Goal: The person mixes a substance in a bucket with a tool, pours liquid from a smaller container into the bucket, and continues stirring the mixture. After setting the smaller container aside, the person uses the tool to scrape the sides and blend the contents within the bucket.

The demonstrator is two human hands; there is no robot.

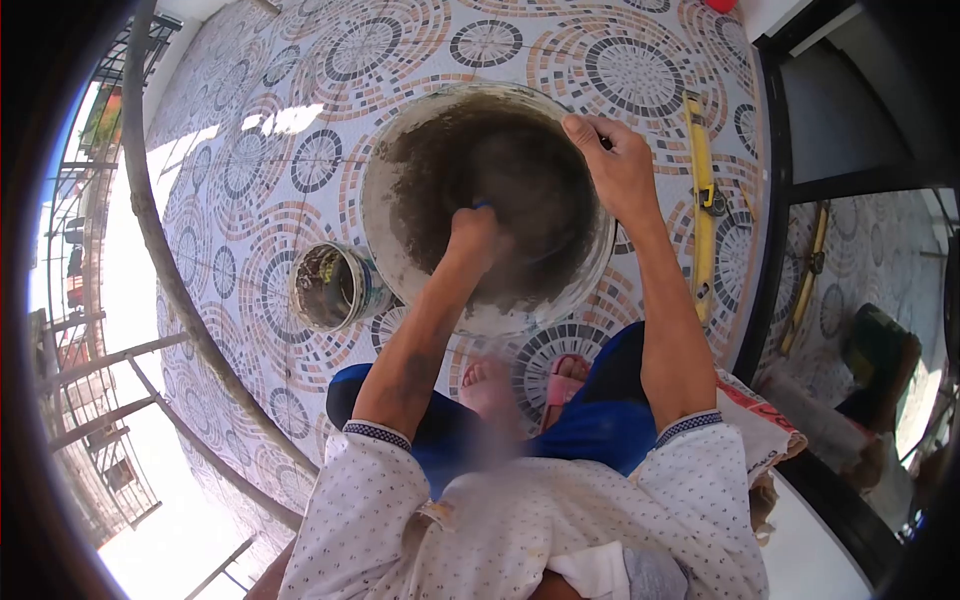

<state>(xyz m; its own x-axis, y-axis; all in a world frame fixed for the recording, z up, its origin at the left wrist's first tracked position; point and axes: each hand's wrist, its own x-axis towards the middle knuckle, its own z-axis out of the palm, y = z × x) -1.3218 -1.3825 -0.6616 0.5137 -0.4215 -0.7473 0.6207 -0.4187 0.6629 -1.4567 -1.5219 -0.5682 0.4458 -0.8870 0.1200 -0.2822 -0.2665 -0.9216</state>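
Observation:
A large round tub (385,250), its inside smeared with grey cement, stands on the tiled floor in front of my feet. My left hand (474,236) reaches down into it, closed around a tool with a blue handle (484,206). The tool's working end is lost in the dark, blurred grey mix (530,190). At the tub's upper right, my right hand (618,172) grips the rim, thumb on top and fingers curled. Left of the tub sits a small bucket (328,288) with cement-stained walls and something greenish-yellow inside.
To the right, a yellow spirit level (702,210) lies along the floor beside a dark-framed glass door (860,250) that reflects it. A sack with red print (755,420) is by my right elbow. A curved railing (165,240) borders the left side.

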